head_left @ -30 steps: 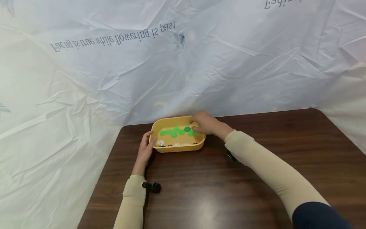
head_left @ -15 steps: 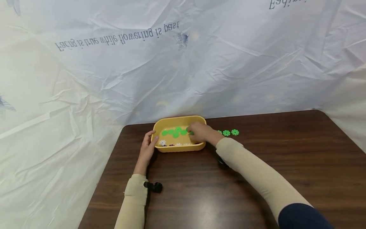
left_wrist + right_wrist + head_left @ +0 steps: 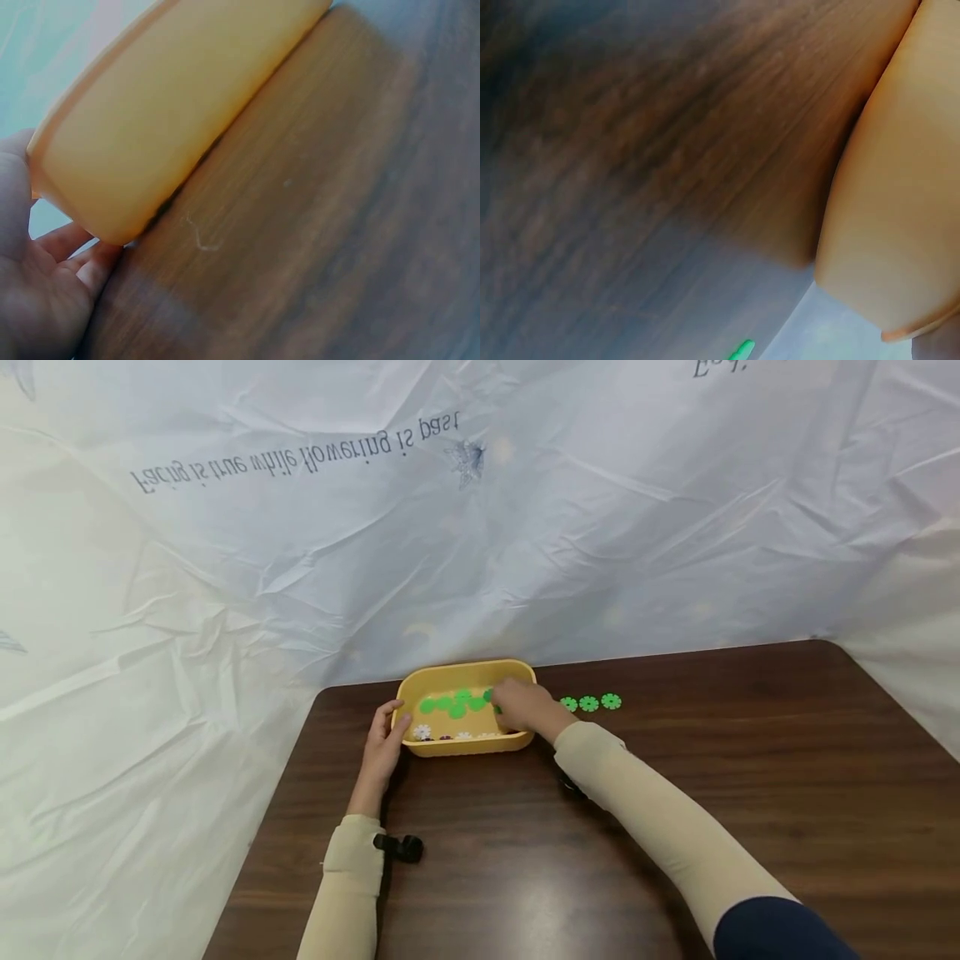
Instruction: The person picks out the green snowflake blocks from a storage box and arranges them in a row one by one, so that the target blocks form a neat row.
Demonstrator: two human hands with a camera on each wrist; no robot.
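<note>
My left hand (image 3: 381, 750) grips the left end of a yellow plastic tray (image 3: 468, 748), thumb over the rim and fingers along the outside. In the left wrist view that hand's fingers (image 3: 56, 244) lie against the corner of the tray (image 3: 142, 127). My right hand (image 3: 523, 705) reaches down inside the tray's right part, right at the green notched discs there. Its fingertips are hidden, so I cannot tell whether they pinch a disc. Several green discs (image 3: 457, 711) lie in the middle of the tray. White discs (image 3: 422, 732) and purple discs (image 3: 446, 739) show along its near wall.
Three green discs (image 3: 588, 703) lie in a row on the dark wooden table (image 3: 480, 827), right of the tray. A white printed sheet (image 3: 570, 527) hangs behind the table's back edge. The right wrist view shows the tray's outer wall (image 3: 900, 187).
My right hand has moved from the tray's back right rim leftward and down into the tray. The row of green discs, earlier mostly behind my right wrist, now shows. My left hand stays on the tray.
</note>
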